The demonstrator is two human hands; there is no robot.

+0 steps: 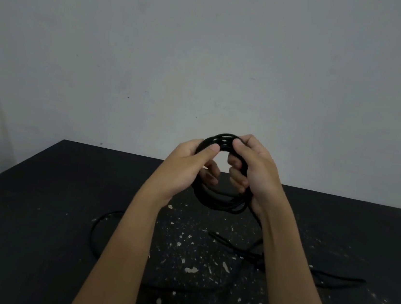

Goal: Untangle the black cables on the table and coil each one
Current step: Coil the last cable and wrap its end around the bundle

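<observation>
Far L: matt black flat surface [19,243], with pale chips and flecks thickest at ctr and R. A loose length of thin black cable [93,232] lies on it in an open curve, L of the left forearm. It runs under the arm; beyond that it is hard to trace against the dark top.

Ctr-L: left hand [186,167] is raised above the surface. Thumb presses on the upper L arc of a round coil of thin black cable [223,204], fingers curl through its opening. Clamped on the coil.

Ctr: the coil is held upright in the air, several turns, clear of the surface. Its bottom arc hangs below both hands.

Ctr-R: right hand [258,169] grips the upper R arc, thumb on top, fingers curled inside the opening. The hands are close together, thumbs nearly meeting.

R: a strand appears to drop from the coil by the right wrist. Crossed black cable strands [233,246] lie on the surface, reaching far R.

Bkgd: plain grey wall [206,51].
</observation>
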